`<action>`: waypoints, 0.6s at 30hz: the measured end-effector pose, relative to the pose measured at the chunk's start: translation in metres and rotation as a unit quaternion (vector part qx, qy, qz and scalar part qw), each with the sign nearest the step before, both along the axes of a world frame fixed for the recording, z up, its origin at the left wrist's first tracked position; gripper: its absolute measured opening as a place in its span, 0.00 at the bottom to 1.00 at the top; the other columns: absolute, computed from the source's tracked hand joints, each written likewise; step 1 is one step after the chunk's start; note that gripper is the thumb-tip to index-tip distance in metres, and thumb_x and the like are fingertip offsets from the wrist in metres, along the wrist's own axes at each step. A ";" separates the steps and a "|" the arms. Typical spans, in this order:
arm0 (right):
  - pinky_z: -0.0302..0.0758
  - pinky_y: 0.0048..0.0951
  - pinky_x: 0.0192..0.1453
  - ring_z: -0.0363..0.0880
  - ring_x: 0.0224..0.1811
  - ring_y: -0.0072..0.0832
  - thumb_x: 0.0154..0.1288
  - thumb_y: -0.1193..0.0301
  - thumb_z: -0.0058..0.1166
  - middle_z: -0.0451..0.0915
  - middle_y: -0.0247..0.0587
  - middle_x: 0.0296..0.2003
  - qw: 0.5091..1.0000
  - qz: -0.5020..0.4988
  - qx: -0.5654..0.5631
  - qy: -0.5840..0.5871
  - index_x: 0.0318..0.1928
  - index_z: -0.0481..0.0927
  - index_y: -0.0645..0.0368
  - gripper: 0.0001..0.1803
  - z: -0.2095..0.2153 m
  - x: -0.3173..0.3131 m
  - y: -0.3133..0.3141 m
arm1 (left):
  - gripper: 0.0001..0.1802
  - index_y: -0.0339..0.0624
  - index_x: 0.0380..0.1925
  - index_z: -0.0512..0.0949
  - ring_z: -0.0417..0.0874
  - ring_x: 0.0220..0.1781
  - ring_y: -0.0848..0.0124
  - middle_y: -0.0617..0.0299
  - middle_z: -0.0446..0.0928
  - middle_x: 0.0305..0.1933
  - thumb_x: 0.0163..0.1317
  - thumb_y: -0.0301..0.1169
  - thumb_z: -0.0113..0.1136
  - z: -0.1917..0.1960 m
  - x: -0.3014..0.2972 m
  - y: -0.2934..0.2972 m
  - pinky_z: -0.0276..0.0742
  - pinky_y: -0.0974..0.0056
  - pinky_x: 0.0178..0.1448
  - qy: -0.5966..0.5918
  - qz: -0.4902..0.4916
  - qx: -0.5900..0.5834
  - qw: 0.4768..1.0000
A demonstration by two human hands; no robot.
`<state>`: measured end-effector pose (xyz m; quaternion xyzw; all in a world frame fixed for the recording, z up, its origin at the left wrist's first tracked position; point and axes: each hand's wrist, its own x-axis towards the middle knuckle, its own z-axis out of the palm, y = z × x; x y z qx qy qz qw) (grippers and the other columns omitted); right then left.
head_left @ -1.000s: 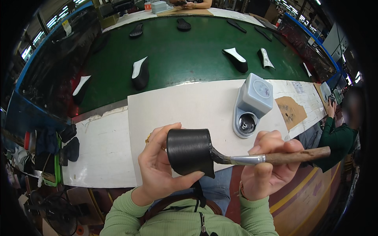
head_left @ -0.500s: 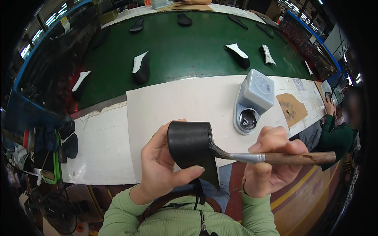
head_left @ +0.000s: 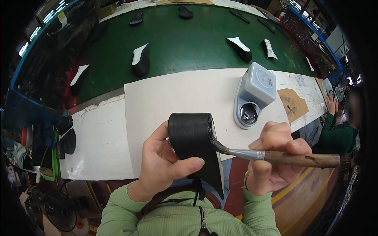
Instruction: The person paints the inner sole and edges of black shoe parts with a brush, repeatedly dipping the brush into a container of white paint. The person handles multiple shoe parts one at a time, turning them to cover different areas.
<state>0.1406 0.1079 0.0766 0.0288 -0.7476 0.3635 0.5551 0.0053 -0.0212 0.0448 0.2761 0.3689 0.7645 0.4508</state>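
Left hand (head_left: 165, 167) is curled around the black shoe piece (head_left: 193, 143), thumb pressed across its front, holding it up just off the near edge of the white surface (head_left: 185, 92). Right hand (head_left: 273, 157) is closed on the wooden-handled brush (head_left: 275, 156), held level, bristles touching the piece's right edge. The grey glue pot (head_left: 254, 94) sits on the surface behind, towards its right end.

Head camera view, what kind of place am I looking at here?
Most likely a shoe factory line. A green conveyor belt carries spaced-out shoe parts. At the white bench, the left hand holds a black shoe piece while the right hand brushes its edge, beside a grey glue pot.
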 end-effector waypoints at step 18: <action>0.62 0.29 0.34 0.65 0.27 0.26 0.47 0.72 0.65 0.77 0.40 0.25 0.999 -0.005 -0.021 -0.027 0.48 0.63 0.53 0.29 -0.003 0.006 -0.004 | 0.30 0.31 0.50 0.67 0.74 0.50 0.72 0.58 0.74 0.47 0.46 0.23 0.67 0.004 -0.001 0.000 0.68 0.67 0.57 -0.026 -0.003 -0.036 0.999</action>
